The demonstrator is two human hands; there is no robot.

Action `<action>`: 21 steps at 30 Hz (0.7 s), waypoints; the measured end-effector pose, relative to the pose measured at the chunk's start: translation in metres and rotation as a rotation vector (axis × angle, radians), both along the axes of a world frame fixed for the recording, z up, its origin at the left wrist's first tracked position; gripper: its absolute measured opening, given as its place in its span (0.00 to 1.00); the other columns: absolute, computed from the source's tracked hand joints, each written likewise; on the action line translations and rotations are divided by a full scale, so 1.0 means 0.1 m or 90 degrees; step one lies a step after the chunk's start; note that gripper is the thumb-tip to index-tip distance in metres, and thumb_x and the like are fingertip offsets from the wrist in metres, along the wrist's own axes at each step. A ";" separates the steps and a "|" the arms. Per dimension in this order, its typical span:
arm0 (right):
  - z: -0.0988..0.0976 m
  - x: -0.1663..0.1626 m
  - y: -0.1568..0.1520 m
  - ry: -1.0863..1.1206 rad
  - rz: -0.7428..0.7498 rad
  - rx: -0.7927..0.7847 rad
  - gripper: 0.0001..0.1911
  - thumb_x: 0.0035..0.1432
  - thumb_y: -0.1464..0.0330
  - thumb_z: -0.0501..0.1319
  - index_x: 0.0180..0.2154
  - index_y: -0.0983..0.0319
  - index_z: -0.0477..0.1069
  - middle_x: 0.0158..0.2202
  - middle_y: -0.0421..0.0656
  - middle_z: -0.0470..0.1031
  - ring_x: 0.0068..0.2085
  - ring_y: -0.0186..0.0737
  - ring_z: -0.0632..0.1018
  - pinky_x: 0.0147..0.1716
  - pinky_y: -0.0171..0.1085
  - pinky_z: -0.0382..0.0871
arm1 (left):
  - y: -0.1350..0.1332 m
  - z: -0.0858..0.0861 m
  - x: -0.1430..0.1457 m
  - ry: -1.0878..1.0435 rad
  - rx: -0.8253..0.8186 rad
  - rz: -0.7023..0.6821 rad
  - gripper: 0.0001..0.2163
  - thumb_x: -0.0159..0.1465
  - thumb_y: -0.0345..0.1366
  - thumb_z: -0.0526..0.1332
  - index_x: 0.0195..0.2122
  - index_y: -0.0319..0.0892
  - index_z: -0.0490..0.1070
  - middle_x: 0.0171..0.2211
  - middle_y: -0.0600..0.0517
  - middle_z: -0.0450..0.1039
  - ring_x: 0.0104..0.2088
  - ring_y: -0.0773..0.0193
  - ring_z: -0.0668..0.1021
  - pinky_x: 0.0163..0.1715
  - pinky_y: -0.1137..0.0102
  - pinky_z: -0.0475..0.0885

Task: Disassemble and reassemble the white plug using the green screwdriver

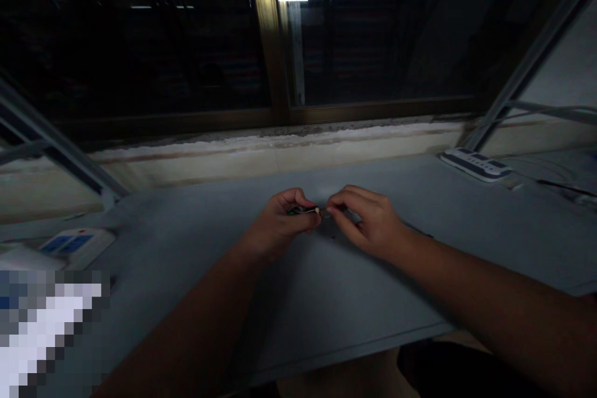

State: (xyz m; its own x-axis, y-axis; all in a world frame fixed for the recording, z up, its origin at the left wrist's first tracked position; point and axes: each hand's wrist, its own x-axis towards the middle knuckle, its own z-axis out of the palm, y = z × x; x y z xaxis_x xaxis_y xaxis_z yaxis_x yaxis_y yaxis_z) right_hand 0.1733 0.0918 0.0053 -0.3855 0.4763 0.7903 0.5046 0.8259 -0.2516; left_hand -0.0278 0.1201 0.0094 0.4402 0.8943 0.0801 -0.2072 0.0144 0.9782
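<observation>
1 pwr strip (476,165) on tbl (326,311), R; L hand (277,224) pinching sm dk part (296,211); R hand (373,217): grip unclear.

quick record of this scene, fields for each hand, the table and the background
left hand: the left hand holds a small dark piece, mostly covered
right hand: the right hand is at the piece's right end; grip unclear
surface: grey-blue table
table, right: white-and-dark power strip
table, left: white unit with blue panels, likely a power strip
background: window with a brass-coloured frame, dark panes
lighting: dim
unclear: what the small piece is
</observation>
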 end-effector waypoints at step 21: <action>0.06 0.22 0.12 0.043 -0.030 -0.057 0.06 0.65 0.74 0.59 0.40 0.61 0.75 0.34 0.42 0.79 0.35 0.37 0.79 0.37 0.37 0.72 | 0.00 0.01 -0.01 0.001 -0.010 0.013 0.15 0.49 0.30 0.74 0.28 0.42 0.66 0.25 0.56 0.78 0.23 0.72 0.73 0.24 0.75 0.62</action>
